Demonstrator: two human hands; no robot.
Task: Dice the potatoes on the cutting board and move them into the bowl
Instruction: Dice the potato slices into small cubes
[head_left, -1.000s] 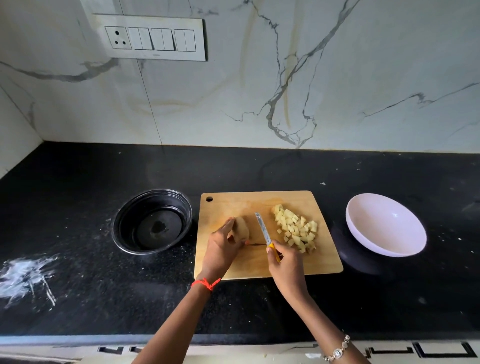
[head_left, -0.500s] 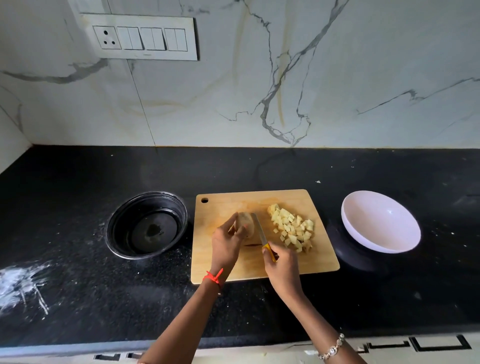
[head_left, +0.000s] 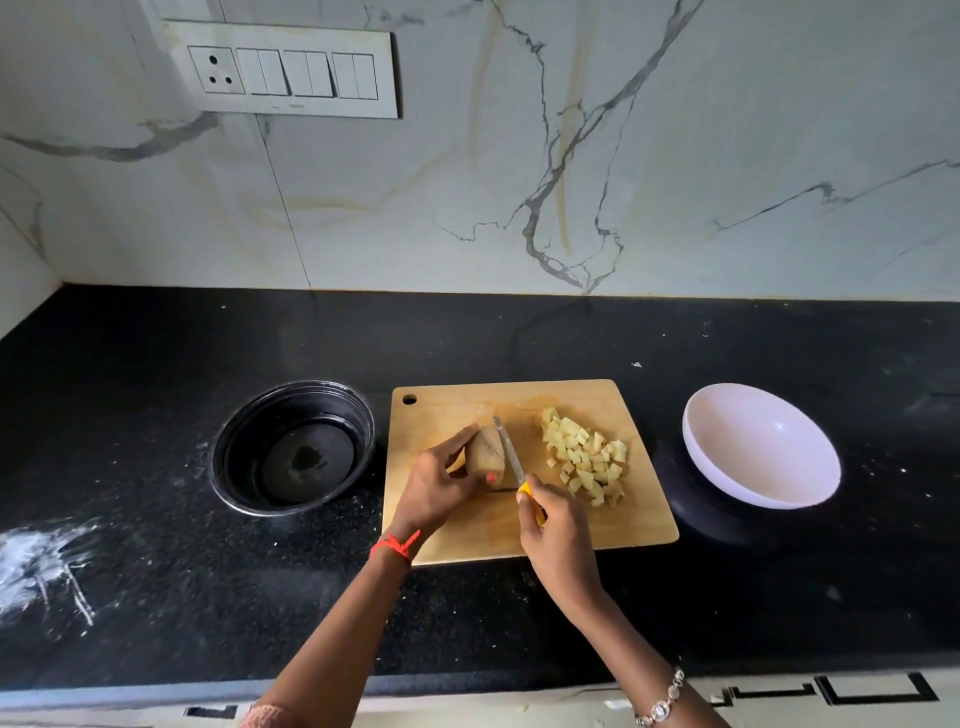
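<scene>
A wooden cutting board lies on the black counter. My left hand holds a potato piece down near the board's middle. My right hand grips a yellow-handled knife, whose blade rests against the right side of the potato. A pile of pale yellow diced potato sits on the right half of the board. An empty white bowl stands on the counter to the right of the board.
A black round container stands left of the board. White powder smears mark the counter at the far left. A marble wall with a switch panel rises behind. The counter's front edge runs along the bottom.
My left hand has tipped the potato piece up and shifted it slightly right. The knife blade has come up against the potato's right side.
</scene>
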